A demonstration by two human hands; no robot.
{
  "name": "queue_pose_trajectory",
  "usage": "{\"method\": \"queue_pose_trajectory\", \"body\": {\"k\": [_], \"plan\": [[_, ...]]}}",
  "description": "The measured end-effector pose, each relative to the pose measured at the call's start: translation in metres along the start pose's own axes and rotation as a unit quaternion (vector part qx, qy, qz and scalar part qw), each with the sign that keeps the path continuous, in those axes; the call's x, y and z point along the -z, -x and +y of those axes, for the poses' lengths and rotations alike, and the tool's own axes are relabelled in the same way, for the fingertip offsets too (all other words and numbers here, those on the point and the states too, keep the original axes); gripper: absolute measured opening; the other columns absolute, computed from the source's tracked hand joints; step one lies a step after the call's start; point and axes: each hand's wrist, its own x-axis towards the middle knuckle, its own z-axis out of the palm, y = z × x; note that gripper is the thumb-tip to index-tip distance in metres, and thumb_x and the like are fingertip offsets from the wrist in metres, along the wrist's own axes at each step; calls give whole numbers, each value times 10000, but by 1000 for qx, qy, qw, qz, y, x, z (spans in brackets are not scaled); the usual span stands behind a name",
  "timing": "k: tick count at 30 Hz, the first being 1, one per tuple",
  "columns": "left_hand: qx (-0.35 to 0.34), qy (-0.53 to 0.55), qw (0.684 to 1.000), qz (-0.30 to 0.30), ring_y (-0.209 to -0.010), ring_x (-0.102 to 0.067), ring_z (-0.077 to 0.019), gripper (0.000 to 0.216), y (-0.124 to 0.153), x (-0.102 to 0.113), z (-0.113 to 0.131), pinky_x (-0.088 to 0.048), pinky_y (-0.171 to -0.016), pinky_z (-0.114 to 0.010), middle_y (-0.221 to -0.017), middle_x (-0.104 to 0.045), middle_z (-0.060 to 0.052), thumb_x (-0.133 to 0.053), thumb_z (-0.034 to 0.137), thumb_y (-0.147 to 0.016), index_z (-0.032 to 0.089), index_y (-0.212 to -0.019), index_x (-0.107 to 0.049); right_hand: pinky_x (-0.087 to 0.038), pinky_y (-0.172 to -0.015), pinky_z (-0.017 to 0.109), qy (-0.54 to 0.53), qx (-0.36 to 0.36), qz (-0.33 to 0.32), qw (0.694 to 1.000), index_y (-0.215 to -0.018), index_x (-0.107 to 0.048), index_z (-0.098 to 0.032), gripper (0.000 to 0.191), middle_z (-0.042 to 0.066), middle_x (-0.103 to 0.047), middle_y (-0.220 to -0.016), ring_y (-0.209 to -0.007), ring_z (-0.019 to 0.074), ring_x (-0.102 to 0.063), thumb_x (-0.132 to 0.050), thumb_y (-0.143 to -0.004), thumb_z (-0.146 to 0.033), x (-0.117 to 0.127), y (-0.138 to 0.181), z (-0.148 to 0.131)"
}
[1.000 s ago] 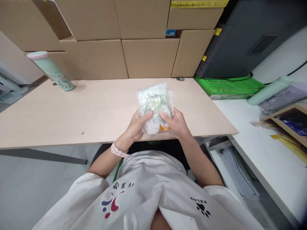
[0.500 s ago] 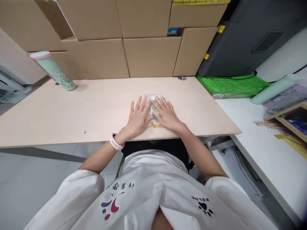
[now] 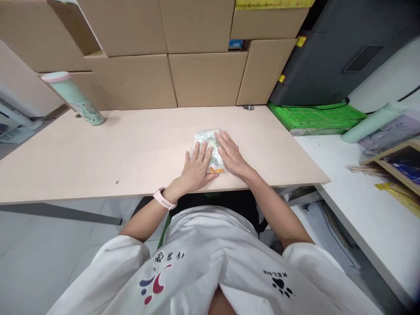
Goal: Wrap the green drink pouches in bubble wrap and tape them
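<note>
A clear bubble-wrap packet [image 3: 214, 153] with something greenish inside and an orange strip along its near end lies flat on the wooden table [image 3: 141, 148]. My left hand [image 3: 197, 166] rests over its left side, palm down with fingers stretched out. On the right edge of the packet lies my right hand [image 3: 232, 154], its fingers extended and pointing away from me. Both hands are open and neither grasps the packet. What exactly the wrap encloses cannot be made out.
Stacked cardboard boxes [image 3: 206, 78] line the table's back edge. A mint tumbler [image 3: 78, 100] stands at the back left. To the right are a green crate [image 3: 321, 118], a dark grey case [image 3: 328, 61] and a white side table [image 3: 357, 197] with another mint bottle [image 3: 370, 124].
My left hand has shifted right and slightly nearer, onto the packet. My right hand has moved toward the packet's right edge, so more of the bubble wrap shows.
</note>
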Motion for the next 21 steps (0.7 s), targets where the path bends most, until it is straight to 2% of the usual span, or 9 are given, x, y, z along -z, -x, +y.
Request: {"method": "queue_pose_trajectory", "body": {"k": [3,5,7,9,11,15,17,19,21], "plan": [[15,46,998,27,-1555,-28,-443,957,-2,-4,-2,-203,-1215,-636,-1668,-103,-265,-606,510,-911,19,-1589,-142,-444,-1094,492,-80,-108,124,983,-1435,-514,-238,503,126,-577,-1434,-1303,262,-550,-431,-973,-421,0,6,9],[3,90,994,55,-1562,-47,-415,921,-4,-5,-4,-221,-1226,-603,-1660,-144,-275,-595,437,-923,22,-1591,-114,-537,-947,452,-122,-148,131,973,-1333,-600,-237,458,109,-681,-1230,-1056,244,-651,-534,-922,-428,0,10,11],[-7,148,985,94,-1567,-111,-375,865,-4,-4,-6,-235,-1228,-590,-1660,-179,-257,-542,350,-944,68,-1604,-59,-550,-888,413,-150,-122,113,975,-1276,-638,-244,416,88,-686,-1188,-979,221,-647,-577,-896,-403,2,12,6],[8,233,962,140,-1552,-209,-352,847,-1,-2,-6,-270,-1220,-572,-1664,-206,-223,-505,333,-957,126,-1615,-14,-535,-904,387,-168,-69,107,978,-1249,-656,-260,375,70,-672,-1229,-1005,207,-631,-576,-896,-359,6,10,-6],[45,351,917,183,-1520,-309,-331,836,3,0,-4,-330,-1197,-524,-1663,-240,-192,-486,401,-975,172,-1620,-6,-516,-933,375,-188,-25,105,976,-1220,-672,-263,340,58,-669,-1248,-1056,205,-619,-557,-905,-321,12,3,-25],[143,583,765,232,-1367,-537,-262,751,16,-7,5,-450,-1116,-424,-1535,-481,-163,-379,493,-1014,200,-1620,-45,-515,-873,336,-220,29,75,972,-1146,-702,-230,308,46,-685,-1173,-996,187,-633,-519,-898,-211,20,-20,-64],[184,621,730,218,-1276,-613,-249,740,25,-13,8,-506,-1058,-408,-1442,-572,-160,-406,431,-1004,197,-1615,-60,-507,-822,320,-193,45,46,979,-1085,-724,-216,331,34,-690,-1081,-875,164,-625,-491,-866,-134,18,-29,-78],[205,582,756,218,-1304,-596,-254,798,34,-15,6,-539,-1016,-391,-1494,-515,-169,-475,344,-961,226,-1611,-27,-498,-800,315,-167,57,19,984,-1018,-746,-211,354,27,-685,-1004,-814,154,-610,-462,-844,-89,15,-33,-84],[202,471,817,264,-1434,-465,-273,892,44,-13,1,-524,-1047,-410,-1618,-342,-166,-537,286,-909,276,-1605,21,-496,-795,315,-153,69,13,986,-974,-758,-214,360,31,-676,-966,-815,158,-611,-448,-848,-80,14,-31,-84]]}}
